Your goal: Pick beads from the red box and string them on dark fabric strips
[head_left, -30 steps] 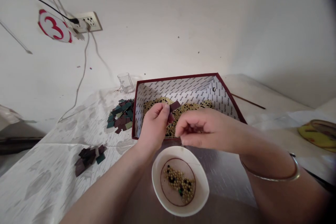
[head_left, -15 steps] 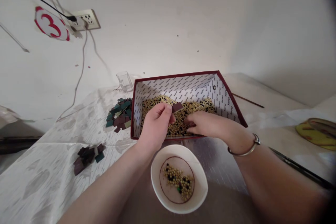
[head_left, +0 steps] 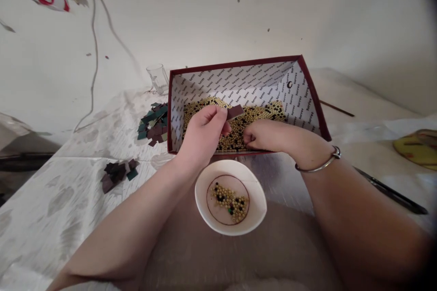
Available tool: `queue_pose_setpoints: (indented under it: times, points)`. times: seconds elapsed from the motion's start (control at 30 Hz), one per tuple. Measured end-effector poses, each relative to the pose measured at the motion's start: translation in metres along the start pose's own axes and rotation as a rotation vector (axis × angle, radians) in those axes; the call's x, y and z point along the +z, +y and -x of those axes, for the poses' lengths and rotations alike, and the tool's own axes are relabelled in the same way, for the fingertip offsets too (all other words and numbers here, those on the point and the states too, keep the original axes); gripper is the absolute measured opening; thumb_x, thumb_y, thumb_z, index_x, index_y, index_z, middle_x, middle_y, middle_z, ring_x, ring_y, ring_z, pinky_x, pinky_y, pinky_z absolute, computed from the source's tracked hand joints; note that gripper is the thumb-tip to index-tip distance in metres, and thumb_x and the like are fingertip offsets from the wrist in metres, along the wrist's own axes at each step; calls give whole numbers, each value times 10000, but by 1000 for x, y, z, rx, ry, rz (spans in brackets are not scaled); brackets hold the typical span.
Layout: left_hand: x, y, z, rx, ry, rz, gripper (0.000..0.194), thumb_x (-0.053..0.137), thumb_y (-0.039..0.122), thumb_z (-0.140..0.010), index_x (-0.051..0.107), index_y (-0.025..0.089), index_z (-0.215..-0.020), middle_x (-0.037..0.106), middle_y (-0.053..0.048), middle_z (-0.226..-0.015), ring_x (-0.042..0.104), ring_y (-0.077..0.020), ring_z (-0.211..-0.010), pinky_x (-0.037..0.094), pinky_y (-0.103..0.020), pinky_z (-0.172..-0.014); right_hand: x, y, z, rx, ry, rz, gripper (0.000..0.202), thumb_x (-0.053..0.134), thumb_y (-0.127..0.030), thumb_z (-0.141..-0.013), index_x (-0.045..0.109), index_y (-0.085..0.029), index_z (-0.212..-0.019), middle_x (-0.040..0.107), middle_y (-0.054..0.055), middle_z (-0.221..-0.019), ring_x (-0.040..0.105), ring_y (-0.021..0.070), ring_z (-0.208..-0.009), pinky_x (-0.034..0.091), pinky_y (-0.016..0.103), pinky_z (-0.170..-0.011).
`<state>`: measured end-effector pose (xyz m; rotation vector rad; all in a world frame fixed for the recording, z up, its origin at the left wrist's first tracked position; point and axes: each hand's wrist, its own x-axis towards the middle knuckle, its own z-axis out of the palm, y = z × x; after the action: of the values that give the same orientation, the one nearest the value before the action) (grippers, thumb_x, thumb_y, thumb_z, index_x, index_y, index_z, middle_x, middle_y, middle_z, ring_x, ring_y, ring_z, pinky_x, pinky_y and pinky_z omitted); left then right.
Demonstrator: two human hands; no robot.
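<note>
My left hand (head_left: 206, 129) pinches a small dark brown rectangular piece (head_left: 235, 112) above a box of beads. The box (head_left: 239, 61) has dark red edges and a white printed lining. Many cream and black beads (head_left: 235, 129) cover its floor. Inside the box near its front wall, my right hand (head_left: 262, 135) has its fingers curled down at the beads; what they hold, if anything, is hidden. A white paper bowl (head_left: 254, 182) stands in front of the box, with a smaller lot of cream and black beads (head_left: 232, 201) and a green one in it.
Left of the box lies a heap of dark green and brown pieces (head_left: 153, 122), with a smaller pile (head_left: 118, 175) nearer me. A clear glass (head_left: 157, 78) stands behind. To the right are a thin stick (head_left: 337, 108), a black tool (head_left: 392, 191) and a yellow round object (head_left: 418, 149).
The view has tilted down, so everything sits higher. My right hand's fingers have curled closer together among the beads. My left hand keeps its pinch on the brown piece.
</note>
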<state>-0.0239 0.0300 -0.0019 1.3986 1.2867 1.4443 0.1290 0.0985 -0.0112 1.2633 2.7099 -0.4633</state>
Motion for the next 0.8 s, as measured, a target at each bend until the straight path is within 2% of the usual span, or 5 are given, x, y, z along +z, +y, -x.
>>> queue_pose_setpoints:
  times: [0.17,0.33,0.47,0.6,0.8]
  points:
    - [-2,2,-1,14,-4,-24,241,491,350,-827,526,174,-665,516,30,-566,453,-78,-540,337,-193,-512,-3,4,-1,24,168,-17,106,560,-199,-712,665,-192,-724,672,65,-726,569,179,-634,361,277,-558]
    - [-6,-1,-4,7,17,-79,276,472,385,-838,517,175,-664,518,26,-578,446,-84,-556,333,-200,-528,-18,-1,10,65,620,-116,137,515,-247,-789,626,-198,-724,651,42,-725,561,175,-647,371,289,-566]
    - [-8,-2,-3,-24,-39,-82,293,462,413,-843,517,177,-678,512,21,-602,445,-92,-577,326,-205,-538,-30,-21,27,-94,1028,-279,91,542,-233,-807,630,-212,-794,650,18,-811,586,162,-768,436,291,-689]
    - [-8,1,-2,-33,-67,-71,276,464,402,-846,530,175,-703,500,22,-607,438,-96,-597,327,-211,-556,-28,-38,30,-277,1039,-259,115,534,-198,-827,648,-218,-833,646,22,-854,583,163,-841,454,303,-762]
    - [-8,3,-2,-24,-68,-17,284,470,395,-845,495,168,-675,470,28,-592,409,-92,-585,320,-211,-547,-13,-37,15,-331,1015,-133,168,507,-200,-855,671,-193,-891,643,60,-919,557,179,-860,456,330,-787]
